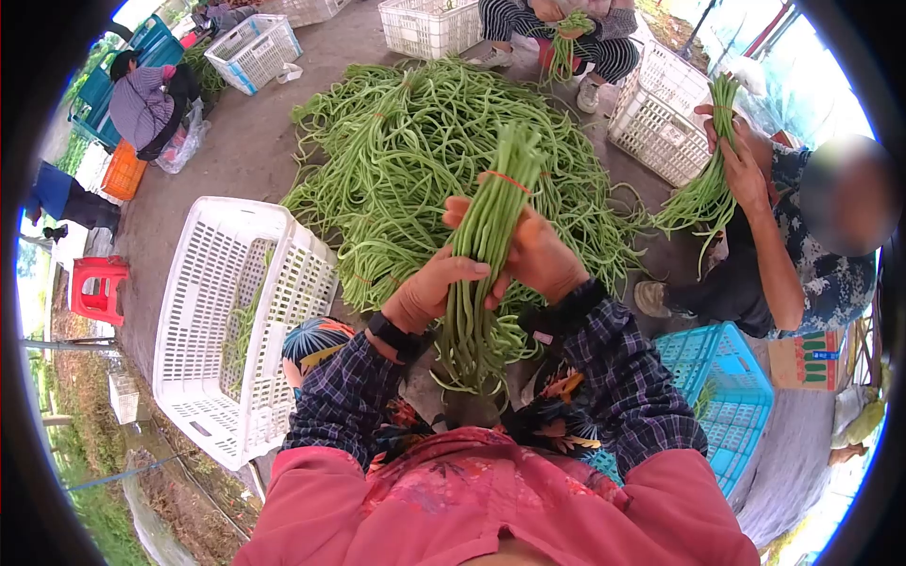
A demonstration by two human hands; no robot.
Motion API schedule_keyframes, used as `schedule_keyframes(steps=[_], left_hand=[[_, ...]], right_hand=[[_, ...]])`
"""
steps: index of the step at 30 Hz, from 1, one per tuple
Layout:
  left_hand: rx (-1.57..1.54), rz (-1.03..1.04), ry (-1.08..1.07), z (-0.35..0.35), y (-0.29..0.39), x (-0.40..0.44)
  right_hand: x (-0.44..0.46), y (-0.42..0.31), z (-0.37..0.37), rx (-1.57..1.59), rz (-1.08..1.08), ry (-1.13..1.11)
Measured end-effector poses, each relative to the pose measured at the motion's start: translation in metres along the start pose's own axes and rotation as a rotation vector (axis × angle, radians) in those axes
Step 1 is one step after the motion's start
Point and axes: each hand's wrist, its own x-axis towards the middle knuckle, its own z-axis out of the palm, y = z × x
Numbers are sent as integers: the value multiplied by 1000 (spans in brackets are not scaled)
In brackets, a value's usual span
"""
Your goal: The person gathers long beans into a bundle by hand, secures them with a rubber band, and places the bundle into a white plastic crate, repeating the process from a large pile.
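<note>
"Bundle of long, slender green beans (pixel 486 236), where is it?"

"Upright in front of the person's chest, above the near edge of a big loose pile of long green beans (pixel 415 160) on the grey ground (pixel 241 141). A thin red band (pixel 511 180) circles it near the top, and the lower ends fan out."

"And the left hand (pixel 427 294)?"

"Clamped on the bundle, thumb laid across the front. There's a black band (pixel 398 338) on that wrist."

"The right hand (pixel 547 259)?"

"Against the bundle's right side, below the red band. Its fingers are partly hidden and blurred, so I can't tell how far they close."

"What stands nearby?"

"To the left of the pile, a large white plastic crate (pixel 212 415) with slotted walls and some green beans inside. On the right, close to the right forearm, a bright blue plastic crate (pixel 734 377)."

"Anyone else there?"

"A co-worker in a camouflage shirt (pixel 819 283), right of the pile, holds up another bunch of green beans (pixel 723 127). Beyond the pile, a person in striped trousers (pixel 618 58) holds a smaller bunch (pixel 569 42)."
</note>
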Motion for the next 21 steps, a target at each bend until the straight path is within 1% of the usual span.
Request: schedule_keyframes(steps=[2, 3, 4, 5, 6, 7, 10, 12, 13, 15, 16, 18, 19, 20, 21], left_hand=[[5, -48, -32, 2, -11, 4], [-105, -100, -98, 4, -16, 6], [-215, -155, -164, 5, -21, 6], [-258, -189, -165, 5, -26, 8], [-258, -195, -174, 6, -26, 10], [-262, -205, -179, 8, -24, 13], [-284, -238, -181, 1, -29, 18], [-154, -240, -224, -4, -29, 20], [-163, -239, -218, -4, -29, 21], [-20, -181, -139, 0, -26, 24], [-27, -184, -135, 3, -22, 23], [226, -66, 135, 9, -15, 24], [305, 18, 154, 7, -17, 25], [294, 25, 162, 0, -22, 28], [473, 140, 257, -12, -28, 31]], right_hand=[[-6, -18, -1, 1918, 194, 144], [-8, -18, -8, 1936, 305, 227], [-8, -18, -11, 1936, 310, 241], [-7, -17, -14, 1951, 327, 341], [-8, -15, -17, 1958, 341, 439], [-6, -14, -17, 1942, 318, 473], [-9, -7, -16, 1966, 294, 498], [-11, -1, -15, 2009, 311, 505], [-12, 0, -15, 1987, 291, 504], [-13, 6, -17, 1964, 258, 513], [-14, 11, -20, 1967, 268, 512], [-16, 18, -29, 1980, 320, 573], [-18, 19, -35, 1945, 340, 616], [-18, 23, -36, 1945, 348, 600], [-18, 26, -36, 1877, 419, 677]])
